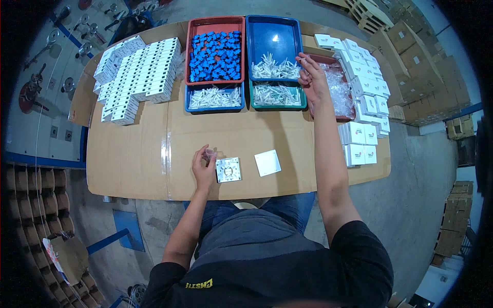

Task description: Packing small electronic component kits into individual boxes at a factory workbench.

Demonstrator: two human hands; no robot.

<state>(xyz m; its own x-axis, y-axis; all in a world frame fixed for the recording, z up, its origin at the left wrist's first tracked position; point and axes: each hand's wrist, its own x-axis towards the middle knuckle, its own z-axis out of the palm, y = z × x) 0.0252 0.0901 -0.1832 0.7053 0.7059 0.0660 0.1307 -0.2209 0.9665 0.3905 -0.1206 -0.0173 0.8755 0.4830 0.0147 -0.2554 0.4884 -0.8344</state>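
Observation:
My left hand [202, 168] rests on the cardboard-covered table, its fingers closed round a small clear plastic bag [209, 153]. Just right of it lies a square white switch or socket insert [228, 170] with its fittings facing up. A plain white square cover plate [268, 162] lies apart from it, slightly turned. My right hand [314, 82] is raised by the right edge of the large blue tray [274, 32], fingers curled and tips together. Whatever they pinch is too small to make out. White plastic wall plugs [272, 68] lie heaped in that tray's near end.
A red tray [215, 21] holds blue plastic pieces. Smaller blue [214, 109] and green [279, 107] trays hold white and pale pieces. White boxes stand stacked at left [138, 77] and right [359, 134]. Clear bags [337, 90] fill a reddish tray beside my right forearm.

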